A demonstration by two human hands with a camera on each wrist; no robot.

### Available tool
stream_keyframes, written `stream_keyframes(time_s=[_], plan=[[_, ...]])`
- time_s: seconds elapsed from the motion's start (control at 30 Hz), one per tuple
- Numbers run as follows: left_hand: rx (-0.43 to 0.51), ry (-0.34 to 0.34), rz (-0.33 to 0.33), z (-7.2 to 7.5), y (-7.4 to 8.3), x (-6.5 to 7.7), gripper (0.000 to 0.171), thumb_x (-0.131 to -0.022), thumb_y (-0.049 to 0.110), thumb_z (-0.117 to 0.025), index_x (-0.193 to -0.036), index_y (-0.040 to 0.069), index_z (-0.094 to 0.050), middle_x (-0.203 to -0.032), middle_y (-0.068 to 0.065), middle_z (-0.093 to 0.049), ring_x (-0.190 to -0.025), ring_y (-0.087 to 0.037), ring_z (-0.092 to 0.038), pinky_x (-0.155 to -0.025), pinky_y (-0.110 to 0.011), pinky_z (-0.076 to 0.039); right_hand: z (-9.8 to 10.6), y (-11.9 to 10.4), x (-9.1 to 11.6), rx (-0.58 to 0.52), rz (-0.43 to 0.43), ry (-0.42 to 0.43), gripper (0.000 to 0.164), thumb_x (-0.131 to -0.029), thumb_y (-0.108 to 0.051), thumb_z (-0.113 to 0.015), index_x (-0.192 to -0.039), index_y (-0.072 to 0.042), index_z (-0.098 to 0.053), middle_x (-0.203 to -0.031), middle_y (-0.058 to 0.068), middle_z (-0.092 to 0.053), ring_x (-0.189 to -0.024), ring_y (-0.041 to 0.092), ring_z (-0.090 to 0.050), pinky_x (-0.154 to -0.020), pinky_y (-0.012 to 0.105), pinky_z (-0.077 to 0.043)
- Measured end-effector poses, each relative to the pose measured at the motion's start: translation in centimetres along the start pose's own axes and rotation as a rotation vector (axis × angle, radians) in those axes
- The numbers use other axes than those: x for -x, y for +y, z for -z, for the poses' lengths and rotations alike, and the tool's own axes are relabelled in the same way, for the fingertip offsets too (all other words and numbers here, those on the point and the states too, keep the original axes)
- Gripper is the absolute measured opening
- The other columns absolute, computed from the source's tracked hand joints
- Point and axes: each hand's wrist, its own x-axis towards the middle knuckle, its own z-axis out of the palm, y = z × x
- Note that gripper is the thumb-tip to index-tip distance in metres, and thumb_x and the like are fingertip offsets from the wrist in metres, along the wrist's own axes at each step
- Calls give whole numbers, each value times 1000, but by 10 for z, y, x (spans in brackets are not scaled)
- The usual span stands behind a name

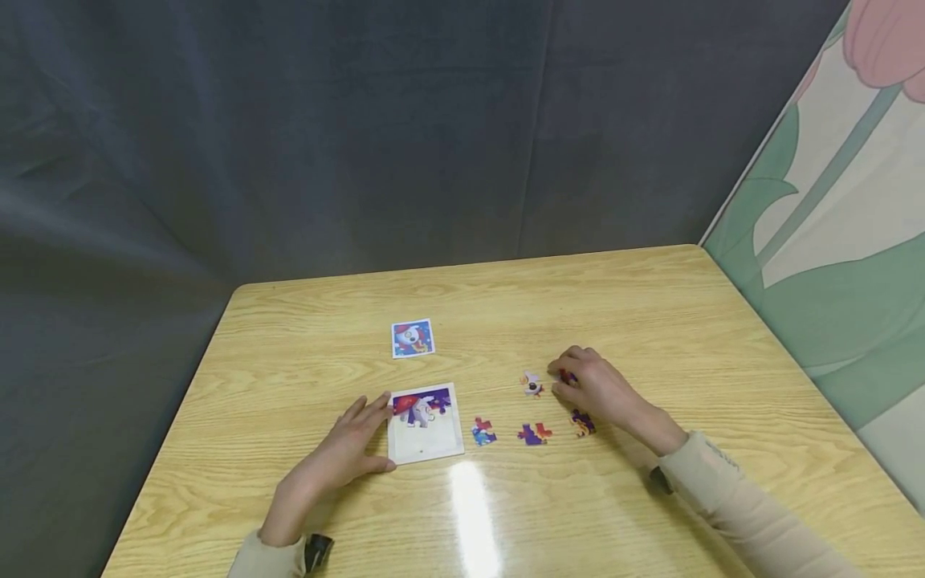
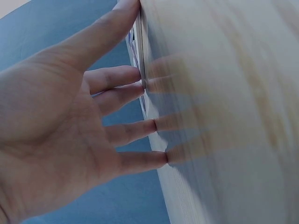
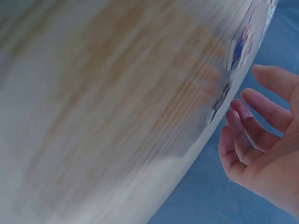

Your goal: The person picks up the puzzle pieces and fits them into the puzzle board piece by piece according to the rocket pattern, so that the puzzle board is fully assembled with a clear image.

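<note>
My left hand point(image 1: 340, 449) rests along the left side of a white-framed jigsaw tray point(image 1: 426, 457), fingers spread and fairly straight. In the left wrist view its fingertips point(image 2: 161, 159) touch the tabletop and the tray's edge. Joined pieces with red, white and purple print point(image 1: 419, 411) fill the upper part of the tray. My right hand point(image 1: 596, 385) is over a red and purple jigsaw piece point(image 1: 568, 376), thumb apart from the loosely bent fingers. In the right wrist view, a piece point(image 3: 219, 103) lies on the table beyond the fingertips, with nothing gripped.
Between the hands lie a white piece with a black spot point(image 1: 532, 384), a red and blue piece point(image 1: 483, 432), a purple and orange piece point(image 1: 534, 434) and a purple and yellow piece point(image 1: 582, 423). Behind the tray is a small picture card point(image 1: 413, 338) on the wooden table point(image 1: 303, 345).
</note>
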Motion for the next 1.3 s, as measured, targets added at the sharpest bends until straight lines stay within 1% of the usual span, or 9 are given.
stream_keyframes(time_s=[0.17, 0.37, 0.7, 0.97, 1.3], plan=[[-12, 3, -6, 0, 0, 0, 76, -79, 26, -78, -139, -7, -44, -154, -19, -27, -139, -50, -18, -109, -67, -19, 0, 0, 0, -10, 4, 10, 25, -81, -9, -76, -103, 1, -70, -101, 12, -65, -84, 22, -56, -66, 32, -51], [-3, 1, -2, 1, 0, 0, 76, -79, 25, -78, -139, -7, -44, -155, -19, -27, -140, -50, -17, -109, -67, -19, 1, 0, 0, -19, 0, 12, 25, -81, -7, -75, -104, 2, -70, -101, 12, -65, -85, 23, -57, -66, 31, -52], [1, -1, 8, 1, 1, -1, 77, -78, 25, -78, -139, -7, -44, -155, -18, -27, -140, -49, -17, -109, -68, -18, 1, -5, 1, -34, 50, 40, 25, -79, -5, -77, -102, 2, -70, -100, 11, -65, -86, 23, -60, -71, 33, -55], [2, -3, 7, 1, 1, 0, 77, -79, 25, -78, -140, -7, -44, -155, -19, -27, -140, -50, -16, -109, -68, -18, 1, -9, -1, -44, 43, 29, 24, -81, -5, -76, -103, 1, -70, -101, 10, -65, -87, 24, -60, -71, 34, -55], [-7, -11, 12, 2, 2, -1, 77, -80, 26, -78, -140, -6, -43, -155, -18, -25, -140, -49, -16, -108, -68, -19, 1, -9, -1, -46, 39, 26, 24, -81, -5, -76, -103, 1, -70, -100, 10, -65, -85, 23, -60, -69, 31, -54]])
